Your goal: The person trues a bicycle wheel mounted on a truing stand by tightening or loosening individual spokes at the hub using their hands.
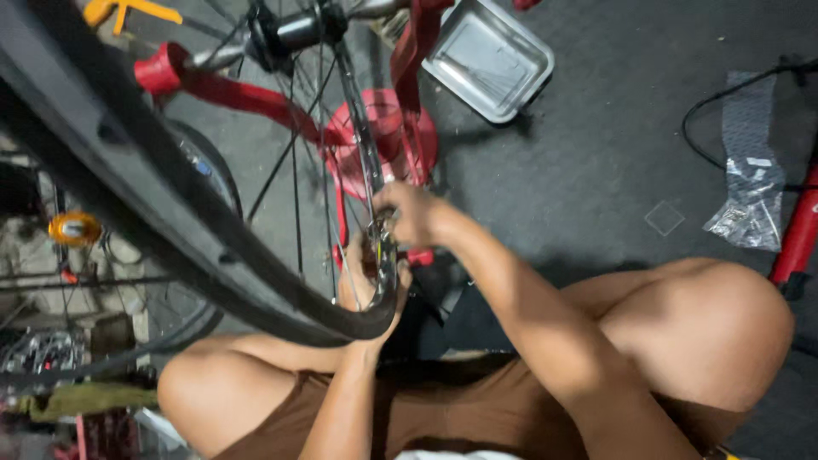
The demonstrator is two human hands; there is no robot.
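Gripping wheel rim (380,255): right hand (409,213) fingers closed on it | left hand (362,285) fingers wrapped around rim and black tyre (213,238) | metal tray (486,55) on floor

Tyre (170,213) cut off at the left edge — left hand (368,285) half hidden behind the rim (383,255).

Matt rubber tyre (170,213), shiny metal rim (383,255)
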